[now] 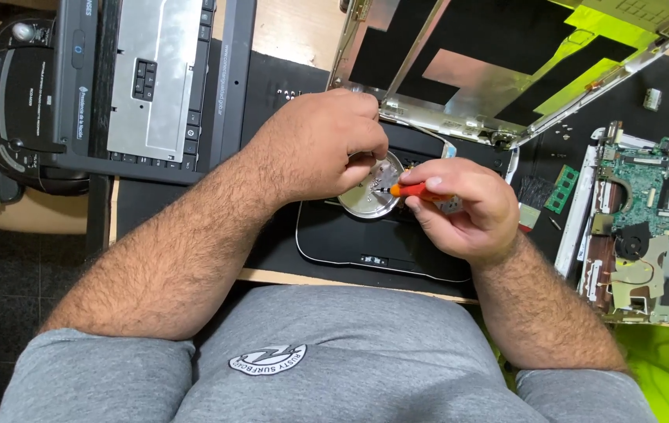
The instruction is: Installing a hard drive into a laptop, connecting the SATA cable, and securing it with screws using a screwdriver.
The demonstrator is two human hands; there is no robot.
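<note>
**Two hands on a silver disc over an opened laptop**

Although the head camera looks straight down, much of the work is covered: the left hand [315, 149] lies over the upper left part of the round silver disc [371, 192], and the right hand [463, 207] hides most of the orange-handled screwdriver [412, 190], so only a short stretch of handle and the thin shaft show. The tip is too small to make out against the metal. The open laptop lid [506, 70] runs out of frame at the top, and the green circuit board [640, 196] on the right is cut by the edge.

The disc is shiny and flat, with small raised marks near its middle. It sits on the black laptop base [350, 235], near that base's upper edge, between the two hands and just below the lid's hinge.

The left hand is curled, its fingers bent down onto the disc's rim, touching and steadying it; how firmly it holds cannot be told. The right hand is closed around the screwdriver handle, thumb and forefinger pinched on it, the shaft pointing left toward the disc's centre. A small green memory module [561, 188] lies just right of this hand.
</note>
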